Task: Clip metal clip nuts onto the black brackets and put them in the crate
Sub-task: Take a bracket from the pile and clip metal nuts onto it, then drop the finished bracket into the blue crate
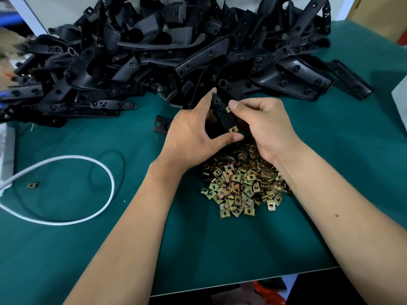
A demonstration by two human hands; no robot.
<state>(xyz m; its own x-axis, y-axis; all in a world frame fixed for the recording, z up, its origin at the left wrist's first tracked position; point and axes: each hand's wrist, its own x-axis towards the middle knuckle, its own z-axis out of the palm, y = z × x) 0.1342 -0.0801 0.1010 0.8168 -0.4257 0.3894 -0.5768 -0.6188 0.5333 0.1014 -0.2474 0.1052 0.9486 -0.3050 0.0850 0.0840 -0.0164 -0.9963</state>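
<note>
Your desk (66, 249) is covered in green mat. One big heap of black brackets (176, 51) fills the far edge from the left side almost to the far right corner — too many and too tangled to count. Your two bare forearms come in from the near edge and meet mid-desk just in front of the heap. One white cable (111, 172) loops across the left side, with a thin dark cord beside it. One pile of metal clip nuts (240, 186) lies right of centre under your right wrist — brass-coloured squares, dozens, not countable. Your left hand (193, 133) grips one black bracket (222, 115), fingers curled behind it and thumb at its lower end, raised off the mat. Two clip nuts show on that bracket: one at its lower end (233, 129), one at its upper right edge (228, 109), which your right hand (262, 126) pinches with curled fingers. One separate bracket (161, 125) lies flat just left of your left hand. One stray clip nut (32, 185) lies near the left edge. No readable writing or brand anywhere.
</note>
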